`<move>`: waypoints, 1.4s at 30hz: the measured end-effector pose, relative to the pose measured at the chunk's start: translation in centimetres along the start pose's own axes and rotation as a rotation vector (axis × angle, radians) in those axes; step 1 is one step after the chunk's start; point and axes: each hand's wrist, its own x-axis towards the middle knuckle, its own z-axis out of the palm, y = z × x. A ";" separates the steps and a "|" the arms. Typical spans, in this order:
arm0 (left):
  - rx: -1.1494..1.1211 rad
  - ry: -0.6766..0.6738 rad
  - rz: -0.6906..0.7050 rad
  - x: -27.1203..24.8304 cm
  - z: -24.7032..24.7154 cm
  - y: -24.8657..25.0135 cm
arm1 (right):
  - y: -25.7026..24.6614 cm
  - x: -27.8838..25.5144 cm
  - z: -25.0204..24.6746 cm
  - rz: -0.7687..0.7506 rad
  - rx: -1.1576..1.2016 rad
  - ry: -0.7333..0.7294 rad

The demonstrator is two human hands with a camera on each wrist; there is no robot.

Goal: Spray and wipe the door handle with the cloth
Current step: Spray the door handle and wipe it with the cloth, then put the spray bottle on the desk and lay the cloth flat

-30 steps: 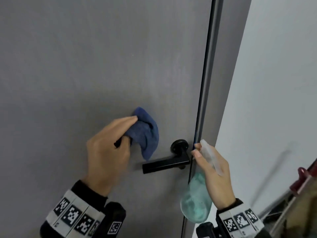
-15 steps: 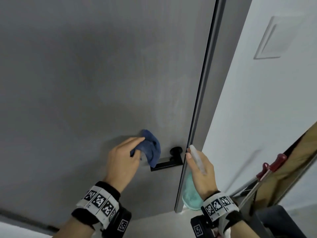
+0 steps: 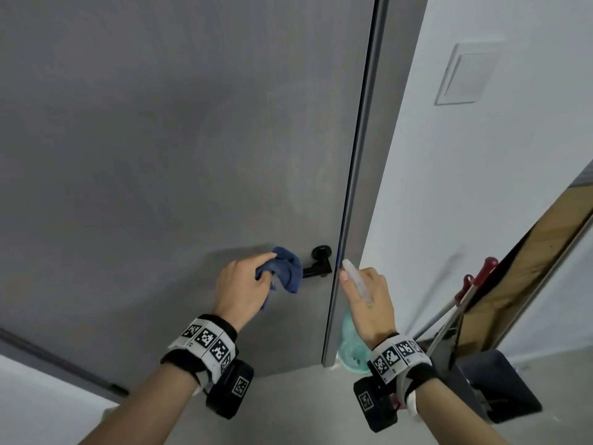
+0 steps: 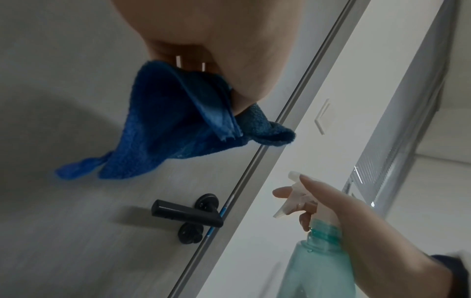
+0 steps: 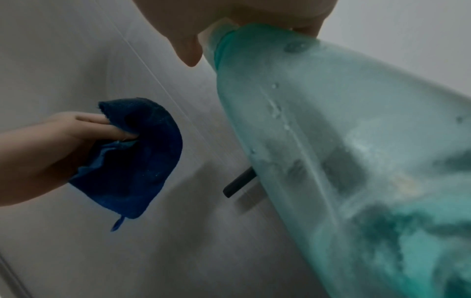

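Grey door [image 3: 160, 155], left hand [image 3: 240, 290] bunching cloth [image 3: 287, 271], right hand [image 3: 369, 303] gripping spray bottle [image 3: 351, 345]

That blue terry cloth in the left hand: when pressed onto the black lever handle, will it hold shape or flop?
Probably flop: the blue terry cloth droops in loose folds below the left hand, one corner hanging free. It likely drapes around the black lever handle under pressure. It looks light, bunched by fingertips alone.

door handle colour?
Black, matte-looking: the door handle lever and its round rose. It shows best in the left wrist view, against the grey door.
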 end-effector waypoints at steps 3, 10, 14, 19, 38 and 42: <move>0.004 -0.053 0.019 0.1 0.0 -0.4 | -0.6 -0.8 0.3 -0.004 -0.010 0.011; 0.011 -0.084 0.042 0.7 -0.8 -1.5 | -2.2 -1.2 1.2 -0.023 -0.041 0.058; -0.009 -0.109 0.051 0.4 -1.3 -2.3 | -2.1 -1.2 1.6 0.002 0.021 0.091; -0.024 -0.129 0.033 -0.3 -1.3 -1.9 | -1.7 -3.0 0.7 0.028 0.055 0.088; -0.075 -0.539 0.416 -12.6 11.8 14.7 | 8.3 -25.7 -17.0 0.362 -0.151 0.565; -0.032 -0.604 0.502 -19.6 15.1 20.4 | 11.7 -33.6 -22.6 0.423 -0.150 0.628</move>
